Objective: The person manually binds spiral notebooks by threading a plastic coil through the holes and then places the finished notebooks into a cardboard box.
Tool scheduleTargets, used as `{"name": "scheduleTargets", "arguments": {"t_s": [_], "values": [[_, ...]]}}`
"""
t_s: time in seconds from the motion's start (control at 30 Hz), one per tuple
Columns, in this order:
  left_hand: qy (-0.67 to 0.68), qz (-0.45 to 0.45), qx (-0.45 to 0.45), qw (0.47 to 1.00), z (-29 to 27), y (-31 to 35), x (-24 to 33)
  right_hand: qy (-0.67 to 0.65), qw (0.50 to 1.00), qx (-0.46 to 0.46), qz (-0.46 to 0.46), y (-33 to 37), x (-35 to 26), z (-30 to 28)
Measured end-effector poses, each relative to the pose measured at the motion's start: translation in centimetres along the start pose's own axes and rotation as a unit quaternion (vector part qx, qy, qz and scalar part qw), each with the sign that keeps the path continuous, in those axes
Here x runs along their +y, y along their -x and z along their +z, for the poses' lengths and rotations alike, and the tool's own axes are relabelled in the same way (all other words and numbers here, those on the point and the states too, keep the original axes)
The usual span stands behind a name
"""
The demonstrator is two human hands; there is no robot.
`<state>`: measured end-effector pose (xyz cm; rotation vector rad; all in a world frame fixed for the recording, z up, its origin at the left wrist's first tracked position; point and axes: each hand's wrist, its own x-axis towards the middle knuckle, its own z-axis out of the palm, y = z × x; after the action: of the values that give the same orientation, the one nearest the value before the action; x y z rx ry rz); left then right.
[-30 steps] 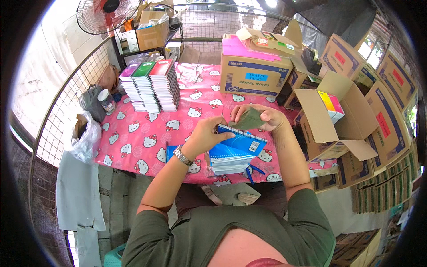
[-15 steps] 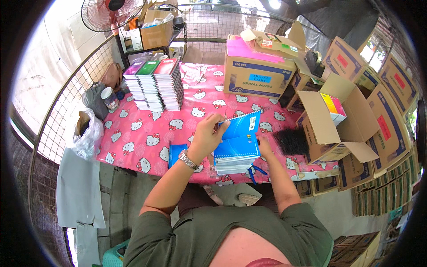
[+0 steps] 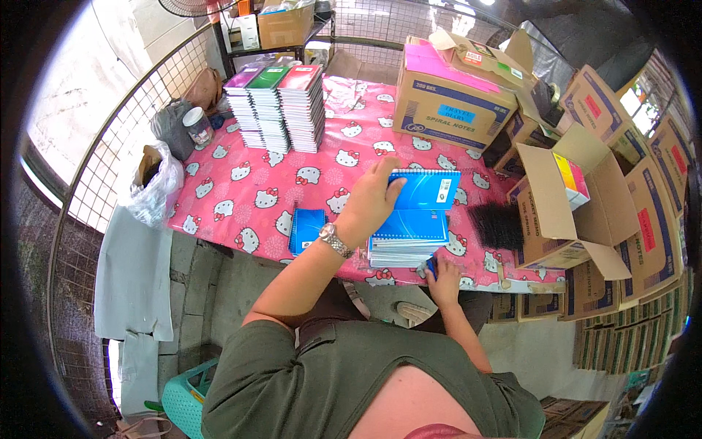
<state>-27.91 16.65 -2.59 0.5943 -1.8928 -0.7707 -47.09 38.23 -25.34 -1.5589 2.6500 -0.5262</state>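
Head view. The left hand (image 3: 375, 196) was nearly closed, its thumb on the cover and its fingers at the left end of a blue spiral notebook (image 3: 418, 193), which overlapped the far part of a stack of blue notebooks (image 3: 406, 252). The notebook's coiled edge ran left to right along its far side; foreshortening left the direction of its long axis uncertain. The right hand (image 3: 444, 284), the farther of the two, lay at the stack's near right corner with its fingers curled about a mostly hidden blue object (image 3: 431, 266); from it, the held notebook lay ahead and slightly to the left, beyond the stack's near face. A smaller group of blue notebooks (image 3: 308, 228) rested to the left, beside the watch-bearing forearm.

The surface (image 3: 285, 184) wore a pink cover printed with white cartoon cats. Purple, green and red notebooks (image 3: 300, 110) stood in piles at its far left; a closed carton (image 3: 450, 102) occupied the far right, and an open carton (image 3: 545, 190) stood at right beside a dark bristly bundle (image 3: 497, 225). Wire mesh (image 3: 373, 29) bounded the room behind.
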Motion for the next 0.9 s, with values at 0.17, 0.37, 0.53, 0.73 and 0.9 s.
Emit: {"name": "scheduleTargets", "arguments": {"t_s": [0.17, 0.37, 0.53, 0.73, 0.9], "values": [[0.062, -0.118, -0.06, 0.989, -0.7, 0.0, 0.1, -0.234, 0.938, 0.247, 0.068, -2.7, -0.5, -5.2], [0.007, 0.025, 0.012, 1.0, 0.0, 0.5, -0.5, -0.303, 0.908, 0.264, -0.118, -3.1, -10.7, -16.3], [0.009, -0.048, -0.047, 0.998, -0.1, 0.5, -0.8, -0.281, 0.916, 0.176, -0.224, -4.3, -15.0, -19.3], [0.087, -0.024, -0.02, 0.996, 0.1, 1.0, -1.9, -0.214, 0.921, 0.201, -0.255, -5.5, -17.1, -19.1], [0.004, 0.04, -0.012, 0.999, -0.4, 1.0, -0.7, -0.198, 0.928, 0.202, -0.244, -5.6, -17.0, -19.6]]}}
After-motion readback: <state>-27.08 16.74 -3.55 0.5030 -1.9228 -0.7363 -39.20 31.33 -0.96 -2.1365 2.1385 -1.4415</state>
